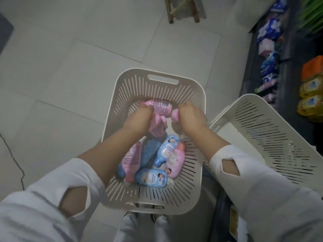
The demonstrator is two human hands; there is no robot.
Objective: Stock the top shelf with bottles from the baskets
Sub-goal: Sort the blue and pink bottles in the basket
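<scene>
Both in slotted basket (185, 95): left hand (138, 119) closed around pink bottles (160, 106); right hand (191, 116) clasping pink cap (175, 115).

No print could be read; the pink bottle (160, 106) bore a barcode and blurred text, illegible.
</scene>
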